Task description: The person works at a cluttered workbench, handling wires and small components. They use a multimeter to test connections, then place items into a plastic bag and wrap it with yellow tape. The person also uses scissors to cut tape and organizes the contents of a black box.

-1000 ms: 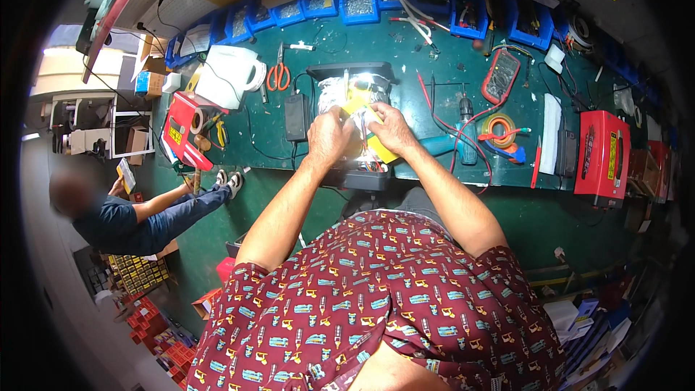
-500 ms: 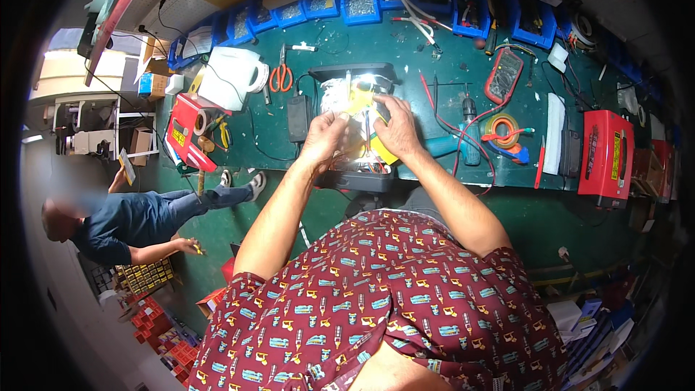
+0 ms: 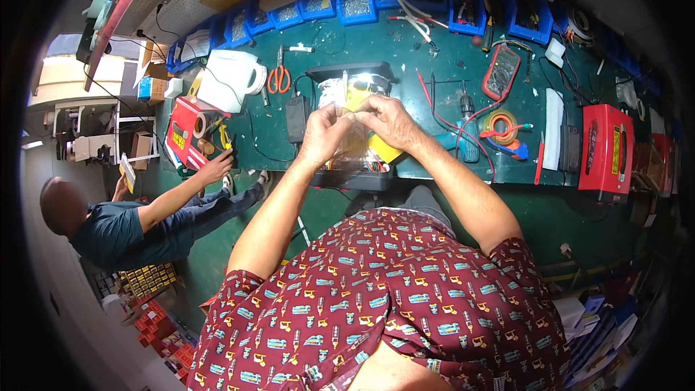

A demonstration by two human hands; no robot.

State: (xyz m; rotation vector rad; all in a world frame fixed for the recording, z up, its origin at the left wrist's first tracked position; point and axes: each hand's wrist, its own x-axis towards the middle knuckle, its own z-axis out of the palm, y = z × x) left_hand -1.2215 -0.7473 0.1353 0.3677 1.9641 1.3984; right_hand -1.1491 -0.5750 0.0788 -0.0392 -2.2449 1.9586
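Both hands pinched narrow, fingertips meeting over the opened black-cased unit – can't tell what, if anything, sits between them. Left hand (image 3: 323, 136) and right hand (image 3: 392, 123) come in over the front edge of the green bench (image 3: 268, 124). Unit (image 3: 358, 179) is right at that edge, near panel along the front, far panel up behind the hands. Yellow sheet (image 3: 384, 150) lies over its right side, below the right hand.

Left side is tight: black adapter (image 3: 297, 117) just beside the unit. Orange scissors (image 3: 279, 80) farther out. Right side: drill (image 3: 469, 141) near the right forearm, red test leads (image 3: 443, 119) looping alongside. Green strip shows between unit and leads. Multimeter (image 3: 501, 71) sits farther back. Co-worker's hand (image 3: 215, 168) is at the bench's left front edge – well apart from ours.
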